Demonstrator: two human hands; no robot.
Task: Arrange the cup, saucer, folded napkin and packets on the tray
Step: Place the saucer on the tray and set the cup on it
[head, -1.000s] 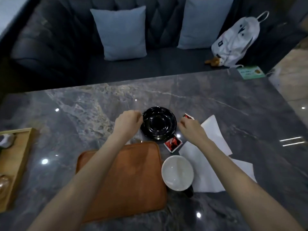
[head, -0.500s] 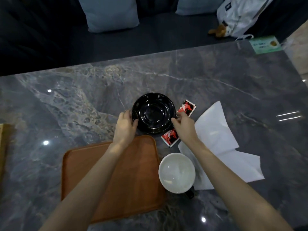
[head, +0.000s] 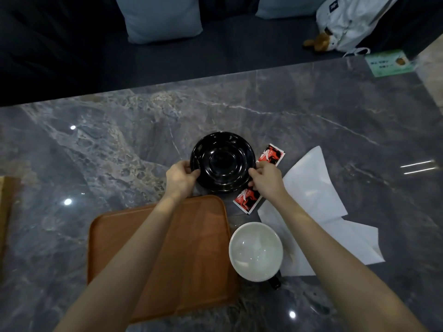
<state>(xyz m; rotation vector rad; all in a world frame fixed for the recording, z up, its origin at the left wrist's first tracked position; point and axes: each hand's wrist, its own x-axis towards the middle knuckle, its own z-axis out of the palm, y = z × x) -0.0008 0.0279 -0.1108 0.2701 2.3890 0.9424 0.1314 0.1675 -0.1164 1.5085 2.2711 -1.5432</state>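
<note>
A glossy black saucer (head: 223,161) rests on the grey marble table just beyond the brown tray (head: 115,236). My left hand (head: 181,179) grips its left rim and my right hand (head: 266,179) grips its right rim. Two red and white packets lie by the saucer, one (head: 271,155) at its right and one (head: 247,200) below it, partly under my right wrist. A cup with a white inside (head: 256,251) stands right of the tray. The white napkin (head: 311,188) lies unfolded to the right, with my right forearm over it.
A dark sofa with two light blue cushions (head: 163,17) and a white bag (head: 354,20) runs behind the table. A green card (head: 388,63) sits at the far right corner. A wooden edge (head: 4,212) shows at the left border.
Both hands went from closed fists above the table to gripping the saucer's rims. The view has tilted down and closer to the table.
</note>
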